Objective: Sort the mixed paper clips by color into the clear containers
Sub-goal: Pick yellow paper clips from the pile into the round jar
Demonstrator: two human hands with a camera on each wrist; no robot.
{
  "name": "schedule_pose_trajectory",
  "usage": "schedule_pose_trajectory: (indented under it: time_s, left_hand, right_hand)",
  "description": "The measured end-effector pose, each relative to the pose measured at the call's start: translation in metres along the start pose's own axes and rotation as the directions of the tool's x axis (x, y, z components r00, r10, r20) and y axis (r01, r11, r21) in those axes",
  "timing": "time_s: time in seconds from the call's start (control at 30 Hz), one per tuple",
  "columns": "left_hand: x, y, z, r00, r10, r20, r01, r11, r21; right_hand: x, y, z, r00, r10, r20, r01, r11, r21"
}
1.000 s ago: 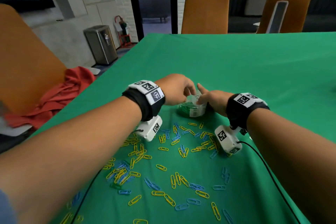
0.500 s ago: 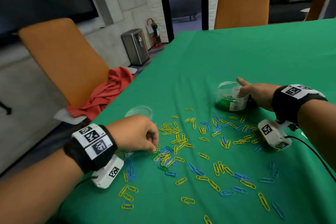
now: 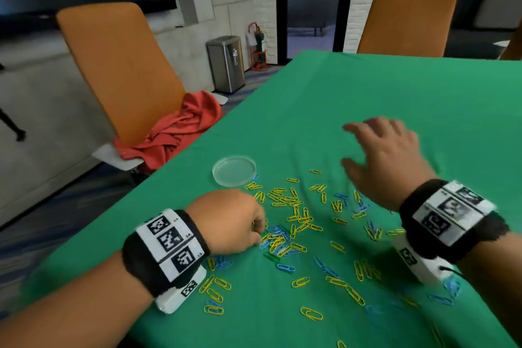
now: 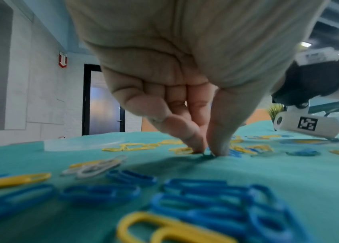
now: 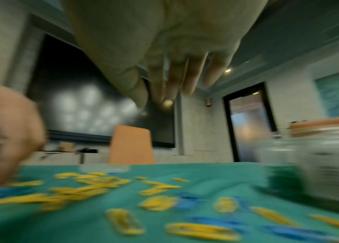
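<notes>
Yellow paper clips (image 3: 295,210) and blue paper clips (image 3: 285,267) lie scattered on the green cloth (image 3: 353,87). My left hand (image 3: 261,232) is at the left end of the pile. In the left wrist view its thumb and forefinger (image 4: 206,152) pinch together on a green paper clip (image 4: 207,154) against the cloth. My right hand (image 3: 350,145) hovers blurred over the far right of the pile, fingers spread (image 5: 154,102), holding nothing. A clear jar (image 5: 318,164) with green clips inside stands to its right; in the head view that hand hides it. The jar's clear lid (image 3: 234,171) lies beyond the left hand.
White clips (image 4: 95,167) lie among blue ones near my left wrist. The table's left edge (image 3: 180,167) runs close past the lid. An orange chair (image 3: 121,70) with a red cloth (image 3: 175,133) stands beside it, another orange chair (image 3: 406,17) at the far end.
My left hand left the jar, came down to the left end of the pile and pinched there. My right hand let go of the jar and is moving, fingers spread. The head turned left.
</notes>
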State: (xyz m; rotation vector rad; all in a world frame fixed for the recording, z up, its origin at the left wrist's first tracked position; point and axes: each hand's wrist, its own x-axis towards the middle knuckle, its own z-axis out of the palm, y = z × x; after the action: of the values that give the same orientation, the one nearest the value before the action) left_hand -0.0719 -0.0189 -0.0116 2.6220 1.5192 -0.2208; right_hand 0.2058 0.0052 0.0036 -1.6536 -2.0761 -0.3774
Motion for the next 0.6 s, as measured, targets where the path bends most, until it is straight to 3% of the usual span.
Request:
schedule_pose_trajectory:
  time_s: [0.07, 0.17, 0.23, 0.5, 0.6]
  left_hand:
    - [0.003, 0.002, 0.001, 1.0, 0.014, -0.008, -0.014, 1.0, -0.009]
    - [0.006, 0.0, 0.003, 1.0, 0.024, 0.006, -0.024, 0.999, -0.029]
    - [0.006, -0.002, 0.005, 0.999, 0.029, 0.012, -0.029, 0.999, -0.036]
    - [0.008, -0.01, 0.011, 1.0, 0.025, 0.013, -0.025, 1.0, 0.005]
    - [0.007, -0.007, 0.009, 0.998, 0.008, -0.063, -0.009, 1.0, -0.02]
  right_hand:
    - [-0.004, -0.038, 0.001, 0.939, -0.223, 0.261, 0.196, 0.973, 0.125]
    - [-0.004, -0.072, 0.012, 0.719, -0.325, 0.614, 0.166, 0.939, 0.302]
    - [-0.003, -0.085, 0.023, 0.643, -0.314, 0.699, 0.155, 0.946, 0.283]
    - [0.002, -0.092, 0.035, 0.667, -0.286, 0.687, 0.116, 0.952, 0.284]
    - [-0.001, -0.09, 0.033, 0.754, -0.279, 0.594, 0.103, 0.944, 0.312]
